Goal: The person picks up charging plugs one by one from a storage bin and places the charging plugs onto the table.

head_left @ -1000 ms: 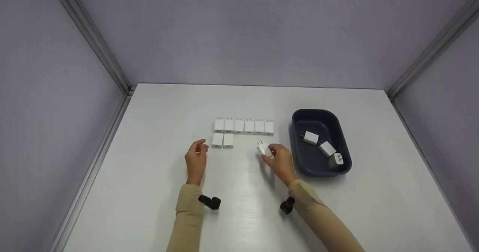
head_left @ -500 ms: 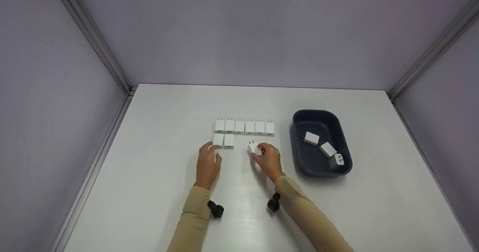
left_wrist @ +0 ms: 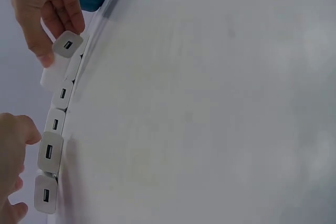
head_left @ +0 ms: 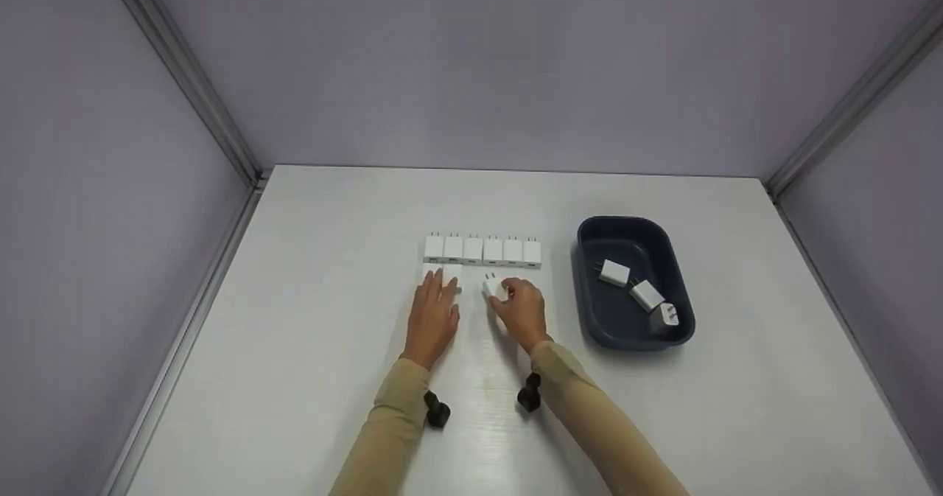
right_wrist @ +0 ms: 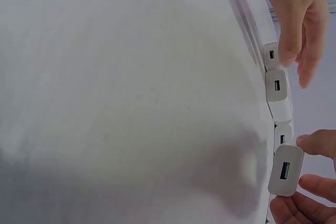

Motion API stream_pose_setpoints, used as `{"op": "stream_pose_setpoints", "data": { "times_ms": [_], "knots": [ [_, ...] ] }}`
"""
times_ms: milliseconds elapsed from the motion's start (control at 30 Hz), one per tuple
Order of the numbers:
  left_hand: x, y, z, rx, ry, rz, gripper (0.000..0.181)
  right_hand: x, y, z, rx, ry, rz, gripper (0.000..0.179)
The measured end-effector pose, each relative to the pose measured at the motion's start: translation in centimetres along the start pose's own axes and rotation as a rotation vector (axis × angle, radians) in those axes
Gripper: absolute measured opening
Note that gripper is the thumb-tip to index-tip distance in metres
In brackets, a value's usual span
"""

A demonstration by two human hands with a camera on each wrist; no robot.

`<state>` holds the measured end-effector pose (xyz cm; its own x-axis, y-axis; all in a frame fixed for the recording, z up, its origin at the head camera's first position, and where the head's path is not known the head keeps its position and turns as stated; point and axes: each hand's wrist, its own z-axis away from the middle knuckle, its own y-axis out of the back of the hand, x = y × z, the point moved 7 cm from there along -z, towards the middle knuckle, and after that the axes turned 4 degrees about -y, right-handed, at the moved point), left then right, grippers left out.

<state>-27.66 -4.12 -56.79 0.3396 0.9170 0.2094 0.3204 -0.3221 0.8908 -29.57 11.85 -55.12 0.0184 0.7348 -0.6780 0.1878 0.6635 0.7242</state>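
Observation:
My right hand [head_left: 524,313] pinches a white USB wall charger [head_left: 492,286] between thumb and fingers. Its two prongs point away, and its USB port faces the camera in the right wrist view. My left hand [head_left: 432,323] lies over two front-row chargers [left_wrist: 50,153], fingers stretched forward and partly covering them in the head view. Behind these is a back row of several white chargers [head_left: 482,250], set side by side with prongs toward the far wall. The held charger is just right of the front pair, with a gap between.
A dark blue plastic bin [head_left: 608,318] stands to the right on the white table [head_left: 295,297]. Three more chargers [head_left: 647,295] lie loose inside it, turned different ways. Pale panels [head_left: 471,68] enclose the table at the back and sides.
The left hand has moved right and forward, from beside the front pair onto it. The right hand has carried its charger left, closer to that pair.

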Motion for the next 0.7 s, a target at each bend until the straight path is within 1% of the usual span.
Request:
{"op": "stream_pose_setpoints", "data": {
  "times_ms": [67,200,233,333,400,500,600,700],
  "knots": [
    [0.0,-0.4,-0.1,-0.045,0.013,0.000,0.041,-0.1,-0.1,-0.1,-0.006,-0.004,0.002,0.026],
    [-0.2,-0.8,-0.2,-0.127,0.073,0.055,0.042,-0.3,-0.3,-0.4,-0.016,-0.019,0.017,0.026],
    [-0.3,-0.9,-0.2,-0.143,0.084,0.069,0.043,-0.4,-0.3,-0.4,-0.018,-0.025,0.022,0.026],
    [-0.2,-1.0,-0.2,-0.163,0.101,0.091,0.044,-0.4,-0.6,-0.6,-0.032,-0.041,0.040,0.026],
    [-0.3,-1.0,-0.2,-0.163,0.107,0.099,0.045,-0.4,-0.8,-0.6,-0.050,-0.054,0.056,0.027],
    [-0.2,-1.0,-0.2,-0.156,0.101,0.094,0.046,-0.5,-1.2,-0.7,-0.059,-0.049,0.080,0.027],
    [-0.1,-0.8,-0.3,-0.133,0.089,0.087,0.046,-0.6,-1.5,-0.7,-0.058,-0.041,0.098,0.028],
    [0.2,-0.5,-0.3,-0.097,0.077,0.078,0.046,-0.8,-1.8,-0.7,-0.046,-0.027,0.120,0.029]
  ]
}}
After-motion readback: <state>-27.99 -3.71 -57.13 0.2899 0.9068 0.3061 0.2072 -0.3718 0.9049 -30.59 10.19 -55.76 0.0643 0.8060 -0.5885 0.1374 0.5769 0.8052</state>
